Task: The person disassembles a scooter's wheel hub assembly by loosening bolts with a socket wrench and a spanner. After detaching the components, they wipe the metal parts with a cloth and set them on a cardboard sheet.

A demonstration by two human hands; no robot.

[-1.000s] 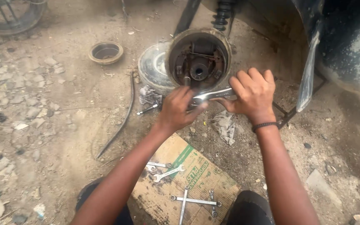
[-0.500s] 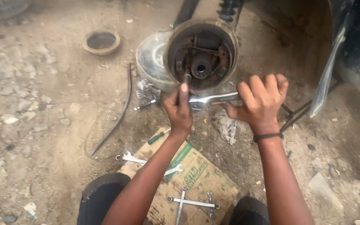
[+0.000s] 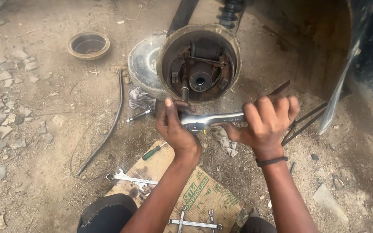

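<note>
Chrome ratchet (image 3: 210,119) between both hands

A brake drum (image 3: 88,45), rubber hose (image 3: 104,129), screwdriver (image 3: 152,152) and cardboard (image 3: 203,196) lie around.

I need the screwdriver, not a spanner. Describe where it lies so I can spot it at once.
Start at the round brake drum, then drop to the flat cardboard on the ground below the hands. The screwdriver lies slanted at its upper left edge. It alone has a green handle; the spanner nearby is bare metal.
</note>
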